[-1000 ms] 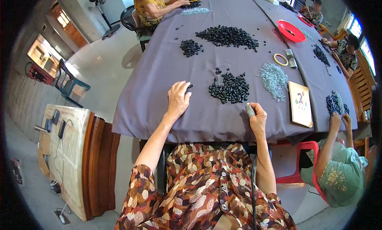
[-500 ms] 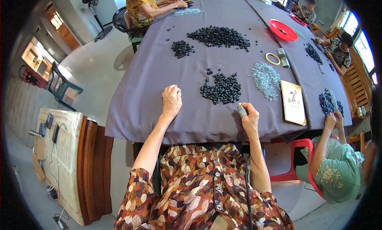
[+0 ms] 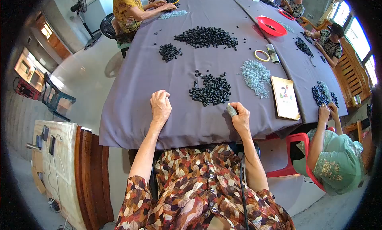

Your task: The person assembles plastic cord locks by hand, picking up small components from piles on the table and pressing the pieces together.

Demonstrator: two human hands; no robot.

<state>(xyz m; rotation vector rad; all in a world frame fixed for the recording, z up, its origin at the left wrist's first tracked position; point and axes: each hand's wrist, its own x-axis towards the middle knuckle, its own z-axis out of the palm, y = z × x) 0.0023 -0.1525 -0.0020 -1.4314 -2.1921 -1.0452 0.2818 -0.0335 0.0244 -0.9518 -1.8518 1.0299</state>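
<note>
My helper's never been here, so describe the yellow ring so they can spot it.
On the cloth-covered table, find the heap of pale pieces beside the booklet. Just beyond that heap lies the yellow ring, its open centre setting it apart from the cylinder beside it.

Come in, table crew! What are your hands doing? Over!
Left hand over grey cloth. Right hand near closest pile of small black cylinders. Nothing seen between those two.
</note>
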